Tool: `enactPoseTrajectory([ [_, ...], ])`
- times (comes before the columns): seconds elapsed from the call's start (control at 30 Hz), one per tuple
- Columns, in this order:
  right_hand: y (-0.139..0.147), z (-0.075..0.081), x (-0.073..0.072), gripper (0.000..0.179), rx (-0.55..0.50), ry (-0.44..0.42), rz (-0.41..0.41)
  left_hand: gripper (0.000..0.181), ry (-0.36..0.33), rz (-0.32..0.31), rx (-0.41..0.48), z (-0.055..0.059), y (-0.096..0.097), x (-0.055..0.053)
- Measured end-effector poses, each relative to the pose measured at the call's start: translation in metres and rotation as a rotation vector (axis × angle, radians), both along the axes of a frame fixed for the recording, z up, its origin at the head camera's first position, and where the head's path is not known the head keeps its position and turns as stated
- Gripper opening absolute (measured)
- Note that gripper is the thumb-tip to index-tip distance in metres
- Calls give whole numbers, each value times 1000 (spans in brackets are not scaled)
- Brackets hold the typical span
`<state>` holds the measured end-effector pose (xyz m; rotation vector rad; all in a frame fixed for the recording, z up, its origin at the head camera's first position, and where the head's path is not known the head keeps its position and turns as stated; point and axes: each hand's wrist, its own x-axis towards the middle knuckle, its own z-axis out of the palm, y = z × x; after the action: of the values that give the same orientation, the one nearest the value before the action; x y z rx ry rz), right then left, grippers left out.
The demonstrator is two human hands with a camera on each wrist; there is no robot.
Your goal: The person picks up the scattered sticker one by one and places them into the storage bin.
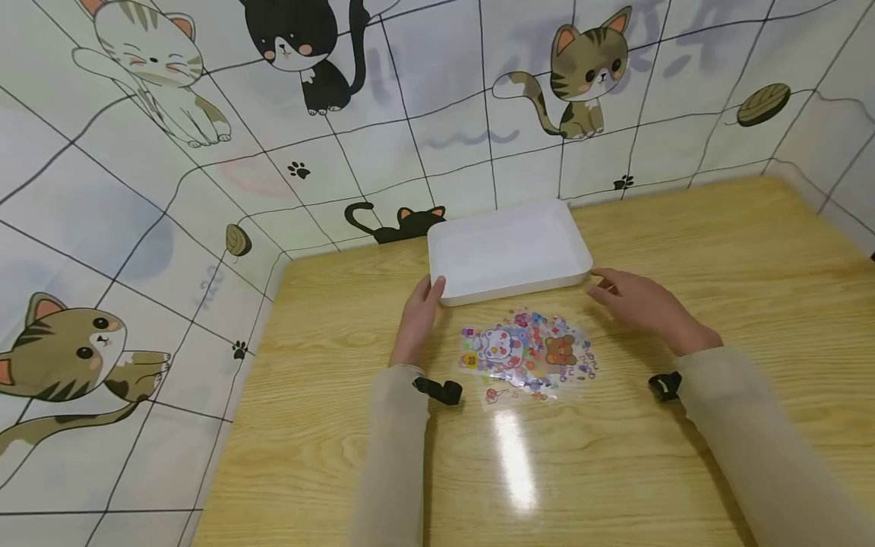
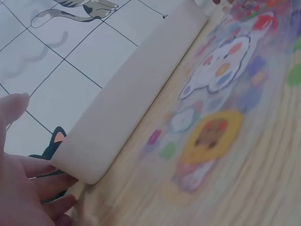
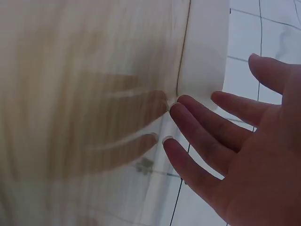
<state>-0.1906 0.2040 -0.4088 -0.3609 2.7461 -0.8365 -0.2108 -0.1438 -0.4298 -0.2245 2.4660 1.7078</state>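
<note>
A white shallow tray point(image 1: 509, 254) lies on the wooden table against the back wall. My left hand point(image 1: 417, 315) is at its front left corner; in the left wrist view, fairly straight fingers point(image 2: 51, 183) touch the tray's end while the thumb stands apart. At the front right corner is my right hand point(image 1: 642, 304). The right wrist view shows its fingers point(image 3: 202, 136) spread and extended, with fingertips at the tray's side point(image 3: 202, 52). Clear sticker sheets point(image 1: 529, 353) with cartoon bears and small colourful shapes lie overlapping in front of the tray.
Walls with cat drawings point(image 1: 451, 129) and black grid lines rise behind and to the left of the wooden table point(image 1: 314, 456). A bright light reflection falls on the tabletop nearer me. Each wrist wears a black strap point(image 1: 437, 390).
</note>
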Motion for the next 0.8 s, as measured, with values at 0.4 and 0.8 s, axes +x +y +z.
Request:
enactPoseTrajectory([
  [0.4, -33, -3, 10, 56, -43, 10, 117, 52, 113, 100, -9, -17, 17, 10],
  [0.8, -47, -2, 19, 65, 107, 53, 185, 43, 151, 147, -72, -22, 24, 8],
])
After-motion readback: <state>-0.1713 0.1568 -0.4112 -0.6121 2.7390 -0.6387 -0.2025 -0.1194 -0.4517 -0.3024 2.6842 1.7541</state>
